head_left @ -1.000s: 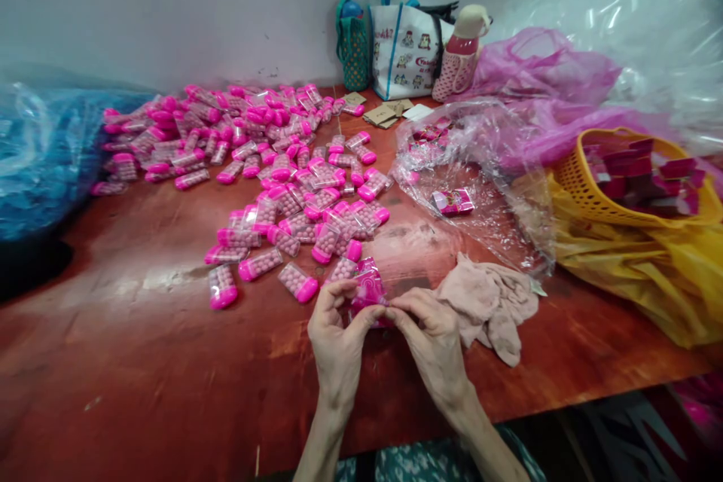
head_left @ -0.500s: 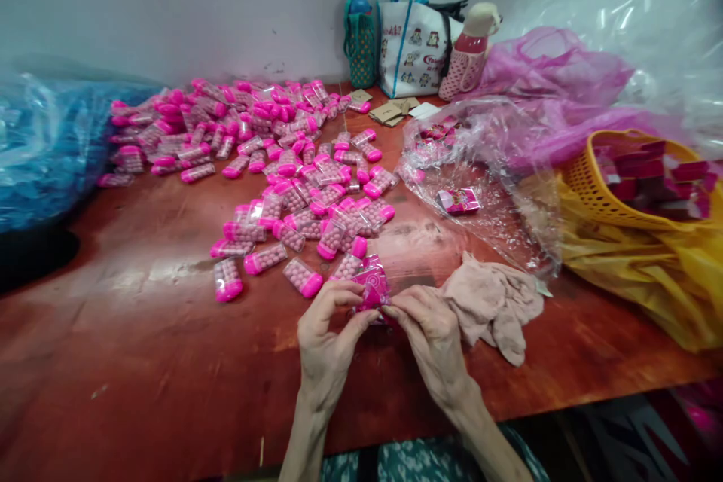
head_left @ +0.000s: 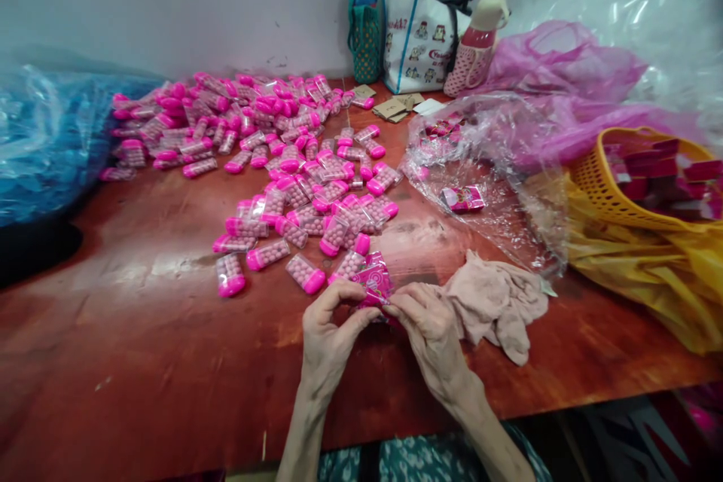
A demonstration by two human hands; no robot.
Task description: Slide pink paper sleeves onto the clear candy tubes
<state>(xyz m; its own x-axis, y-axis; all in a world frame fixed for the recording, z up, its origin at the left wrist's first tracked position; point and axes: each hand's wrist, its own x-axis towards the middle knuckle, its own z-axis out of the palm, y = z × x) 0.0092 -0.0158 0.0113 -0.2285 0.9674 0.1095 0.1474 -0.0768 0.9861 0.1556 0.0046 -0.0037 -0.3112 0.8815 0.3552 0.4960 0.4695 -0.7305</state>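
Between my two hands, near the front of the red-brown table (head_left: 186,361), is a pink printed packet (head_left: 373,276). My left hand (head_left: 333,324) pinches its left side between thumb and fingers. From the right, my right hand (head_left: 423,320) pinches its near edge, the fingertips of both hands almost meeting. The packet's lower part is hidden by my fingers. Just beyond it lie clear containers with pink caps, full of small pale pink balls; one such container (head_left: 305,273) is left of the packet. A crumpled beige cloth (head_left: 497,301) lies right beside my right hand.
A large pile of the same containers (head_left: 226,117) spreads across the back. Blue plastic (head_left: 45,143) bulges at left. On the right are clear plastic (head_left: 508,218) with a printed pink piece (head_left: 464,198), and a yellow basket (head_left: 593,166). A bag (head_left: 421,41) and bottles stand by the wall.
The view has shifted slightly, moving the scene a little to the right. Both hands keep their pinch on the packet, with hardly any change in their pose.
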